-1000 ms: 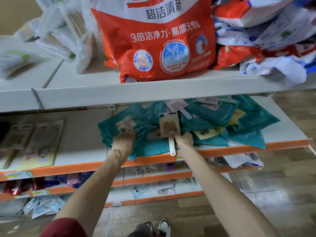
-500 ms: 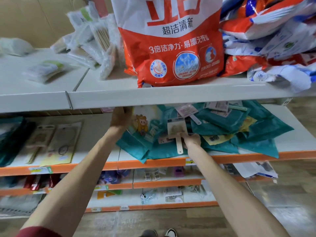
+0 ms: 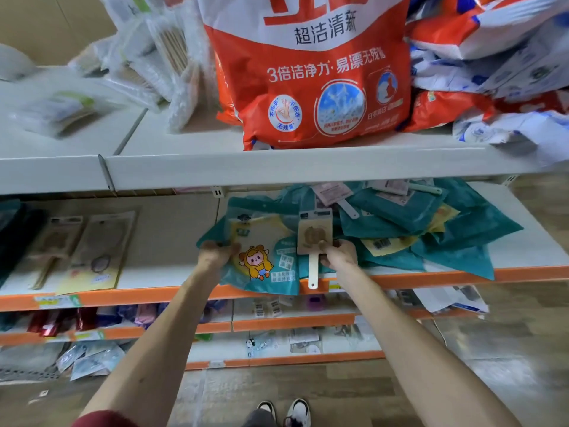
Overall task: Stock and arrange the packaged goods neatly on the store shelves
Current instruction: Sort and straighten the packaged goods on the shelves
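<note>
Two bare hands work at the front edge of the orange-trimmed shelf [image 3: 542,241], one on each of two packaged goods. The left hand [image 3: 217,253] grips the left border of a teal packet [image 3: 260,241], fingers curled over that edge. From this grip the packet spreads off to the right. It lies flat, printed face up, with its long axis running from the back of the shelf toward the person. Its cartoon figure stands upright as the person reads it, and its near edge overhangs the orange strip. The right hand [image 3: 340,254] pinches a carded item [image 3: 314,237], the thumb pressed on the card's lower right corner and the other fingers tucked behind it. The card rises up and to the left of that grip, standing lengthwise on the same back-to-front line. Its white handle [image 3: 313,271] points straight down toward the person, just left of the hand, and its tip crosses the orange strip. The card overlaps the teal packet's right side. Right of and behind the right hand lies a loose pile of teal packets [image 3: 446,238], angled every way. Above both hands, on the white shelf, stands an orange detergent bag [image 3: 308,75].
</note>
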